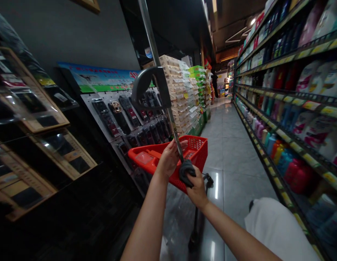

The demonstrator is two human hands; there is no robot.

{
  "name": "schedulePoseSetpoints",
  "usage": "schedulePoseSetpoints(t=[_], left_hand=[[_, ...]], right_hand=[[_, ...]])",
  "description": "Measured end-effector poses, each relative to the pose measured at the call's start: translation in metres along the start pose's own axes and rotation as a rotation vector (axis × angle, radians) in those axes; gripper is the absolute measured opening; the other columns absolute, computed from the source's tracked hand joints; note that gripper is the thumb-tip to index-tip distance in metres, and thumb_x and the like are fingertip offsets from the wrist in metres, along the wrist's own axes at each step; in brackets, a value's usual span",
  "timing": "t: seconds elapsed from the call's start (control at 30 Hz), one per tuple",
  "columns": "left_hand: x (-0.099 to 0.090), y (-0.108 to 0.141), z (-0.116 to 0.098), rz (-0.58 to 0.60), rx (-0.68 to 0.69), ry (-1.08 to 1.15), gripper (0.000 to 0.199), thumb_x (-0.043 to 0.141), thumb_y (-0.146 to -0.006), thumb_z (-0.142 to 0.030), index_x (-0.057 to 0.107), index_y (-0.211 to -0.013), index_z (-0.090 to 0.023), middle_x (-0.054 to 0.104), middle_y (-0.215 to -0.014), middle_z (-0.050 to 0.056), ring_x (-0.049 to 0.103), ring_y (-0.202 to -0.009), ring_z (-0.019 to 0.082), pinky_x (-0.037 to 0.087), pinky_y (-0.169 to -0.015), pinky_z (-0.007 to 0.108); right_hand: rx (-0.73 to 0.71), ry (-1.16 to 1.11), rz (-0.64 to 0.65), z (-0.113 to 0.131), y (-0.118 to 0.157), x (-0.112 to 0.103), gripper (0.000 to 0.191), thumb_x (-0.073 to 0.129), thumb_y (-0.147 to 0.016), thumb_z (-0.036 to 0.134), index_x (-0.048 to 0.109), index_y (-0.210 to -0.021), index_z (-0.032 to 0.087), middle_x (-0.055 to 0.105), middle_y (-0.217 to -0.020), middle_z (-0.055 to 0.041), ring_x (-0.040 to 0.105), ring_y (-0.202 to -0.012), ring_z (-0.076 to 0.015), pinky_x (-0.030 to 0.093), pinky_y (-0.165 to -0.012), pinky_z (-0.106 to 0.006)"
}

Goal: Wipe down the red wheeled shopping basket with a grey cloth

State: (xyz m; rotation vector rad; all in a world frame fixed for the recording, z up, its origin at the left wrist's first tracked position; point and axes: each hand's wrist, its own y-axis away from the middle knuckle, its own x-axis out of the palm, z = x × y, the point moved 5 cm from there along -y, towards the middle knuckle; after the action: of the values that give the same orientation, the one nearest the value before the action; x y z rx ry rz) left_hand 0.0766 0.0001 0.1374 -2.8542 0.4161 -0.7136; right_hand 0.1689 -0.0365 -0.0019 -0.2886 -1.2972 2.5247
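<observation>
A slim metal pole point(151, 34) slants down from the top of the view, with a grey loop-shaped handle point(164, 88) fixed partway along it. My left hand point(170, 157) is around the pole's lower part, thumb on the near side and loosely bent fingers showing behind it. Just below, my right hand point(197, 186) is closed on a dark grey cloth point(187, 171) bunched against the pole. The cloth hides the pole's lower end there. Behind both hands stands a red shopping basket cart point(146, 149), partly covered by them.
Shelves point(293, 99) of bottles line the right side. On the left are a rack of packaged belts point(127, 110) and boxed sets point(73, 154). Stacked packages point(176, 90) stand farther along the tiled aisle point(235, 152). White fabric point(277, 228) shows at lower right.
</observation>
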Motion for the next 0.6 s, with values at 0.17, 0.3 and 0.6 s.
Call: schedulePoseSetpoints(t=[0.17,0.3,0.6], left_hand=[[0.003,0.004,-0.003,0.023,-0.009,-0.013,0.043,0.069,-0.087,-0.03,0.062,-0.129,-0.024,0.077,-0.107,0.006,0.072,-0.096,0.017,0.052,-0.087,0.027],[0.001,0.002,-0.002,0.015,-0.011,-0.035,0.045,0.069,-0.088,-0.03,0.061,-0.131,-0.025,0.077,-0.107,0.007,0.071,-0.099,0.019,0.052,-0.091,0.031],[0.0,-0.001,0.0,-0.007,-0.001,-0.071,0.051,0.068,-0.088,-0.029,0.057,-0.138,-0.025,0.077,-0.106,0.006,0.072,-0.099,0.018,0.051,-0.095,0.03]], right_hand=[[0.189,0.056,0.008,-0.029,0.002,0.0,0.056,0.051,-0.07,0.002,0.07,-0.118,0.024,0.058,-0.123,-0.0106,0.058,-0.119,-0.0273,0.048,-0.105,-0.045],[0.398,0.112,-0.03,-0.042,-0.007,0.0,0.063,0.049,-0.071,0.003,0.065,-0.128,0.025,0.056,-0.119,-0.0118,0.059,-0.115,-0.0285,0.049,-0.104,-0.047],[0.428,0.021,-0.059,-0.05,0.028,0.002,0.056,0.052,-0.069,0.004,0.069,-0.119,0.024,0.056,-0.118,-0.0106,0.057,-0.115,-0.0273,0.045,-0.108,-0.047]])
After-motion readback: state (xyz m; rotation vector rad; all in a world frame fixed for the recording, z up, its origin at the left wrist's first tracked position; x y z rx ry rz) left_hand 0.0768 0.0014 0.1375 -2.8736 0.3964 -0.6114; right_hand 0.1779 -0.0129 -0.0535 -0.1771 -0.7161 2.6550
